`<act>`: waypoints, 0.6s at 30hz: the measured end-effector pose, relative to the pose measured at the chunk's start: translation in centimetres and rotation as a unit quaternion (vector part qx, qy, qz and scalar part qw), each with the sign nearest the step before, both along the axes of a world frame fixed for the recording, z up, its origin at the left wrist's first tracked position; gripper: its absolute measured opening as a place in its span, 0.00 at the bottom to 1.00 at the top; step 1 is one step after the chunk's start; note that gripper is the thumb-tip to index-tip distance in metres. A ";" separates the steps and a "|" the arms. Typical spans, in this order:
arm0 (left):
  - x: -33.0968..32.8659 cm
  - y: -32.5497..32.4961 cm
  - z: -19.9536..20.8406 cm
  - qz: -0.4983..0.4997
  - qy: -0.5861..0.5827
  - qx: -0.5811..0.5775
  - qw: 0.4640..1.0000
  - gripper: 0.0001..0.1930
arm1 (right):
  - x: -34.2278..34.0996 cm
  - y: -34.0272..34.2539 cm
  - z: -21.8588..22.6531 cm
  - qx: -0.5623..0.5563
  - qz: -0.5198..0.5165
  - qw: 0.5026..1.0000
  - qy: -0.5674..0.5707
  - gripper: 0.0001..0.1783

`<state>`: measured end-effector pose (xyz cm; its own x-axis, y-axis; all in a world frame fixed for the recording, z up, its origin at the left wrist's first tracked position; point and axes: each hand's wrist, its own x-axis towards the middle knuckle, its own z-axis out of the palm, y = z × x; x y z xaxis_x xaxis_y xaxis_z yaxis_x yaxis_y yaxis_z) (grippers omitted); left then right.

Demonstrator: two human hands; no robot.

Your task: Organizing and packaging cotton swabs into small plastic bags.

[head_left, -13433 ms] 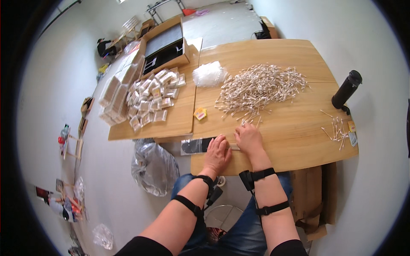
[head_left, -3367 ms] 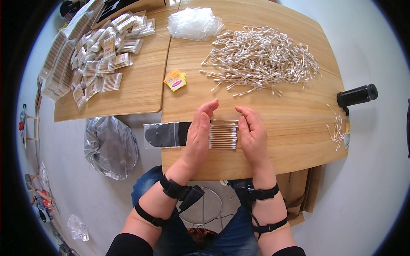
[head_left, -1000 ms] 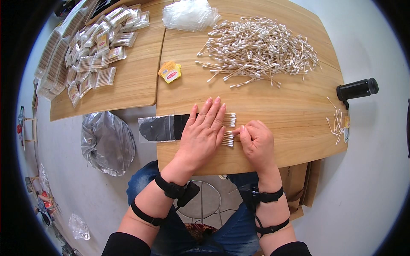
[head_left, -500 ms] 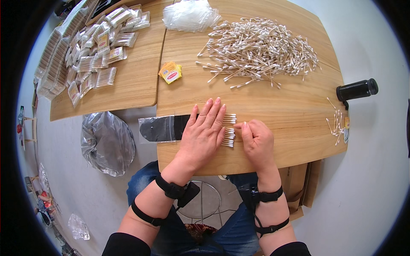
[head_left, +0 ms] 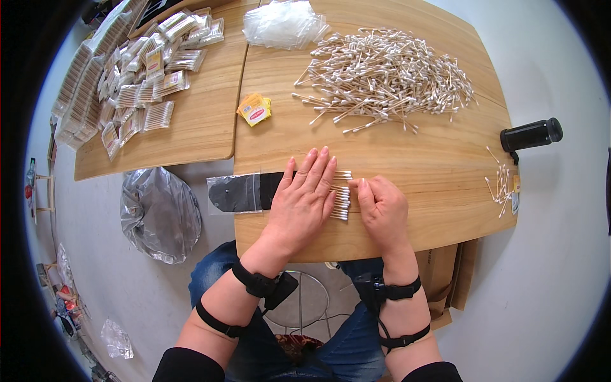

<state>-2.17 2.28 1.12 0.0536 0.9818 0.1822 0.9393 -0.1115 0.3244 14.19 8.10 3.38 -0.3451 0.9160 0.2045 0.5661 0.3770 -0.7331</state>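
Observation:
Under my left hand (head_left: 302, 197), laid flat with its fingers stretched out, is a row of cotton swabs (head_left: 341, 207). Their white tips stick out to the right of the hand, with a gap between the far few and the near group. A black strip (head_left: 270, 188) also runs beneath that palm, its left end inside a clear plastic bag (head_left: 235, 193) that reaches past the table edge. My right hand (head_left: 384, 213) is curled up beside the swabs. Its index fingertip is at the swab tips near the gap; nothing shows held in it.
A big pile of loose cotton swabs (head_left: 388, 79) covers the far right. Clear bags (head_left: 283, 24) and yellow cards (head_left: 255, 109) lie at the back. Packed swab bags (head_left: 149, 79) fill the left table. A black cylinder (head_left: 532, 134) and stray swabs (head_left: 501, 184) sit at right.
By the right index fingertip, swab tips have shifted slightly toward me, so the gap in the row sits farther away. My left hand has stayed in place.

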 end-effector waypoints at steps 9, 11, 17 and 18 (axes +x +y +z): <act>-0.1 0.0 0.0 -0.002 -0.003 0.010 1.000 0.30 | -0.3 0.0 0.3 -0.024 -0.015 1.000 0.011 0.11; -0.1 -0.1 -0.1 -0.002 -0.005 0.012 1.000 0.30 | -0.4 0.0 0.4 -0.024 -0.017 1.000 0.008 0.11; -0.1 0.0 0.0 -0.002 -0.009 0.006 1.000 0.30 | -0.1 0.2 0.4 -0.031 -0.008 0.999 -0.016 0.10; -0.1 0.0 0.0 -0.002 -0.008 0.002 1.000 0.30 | 0.0 0.2 0.5 -0.055 -0.005 0.998 -0.024 0.10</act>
<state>-2.23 2.25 1.11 0.0544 0.9807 0.1879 0.9334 -0.1168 0.3393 14.18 8.26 3.86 -0.3427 0.9354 0.0866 0.6044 0.2901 -0.7420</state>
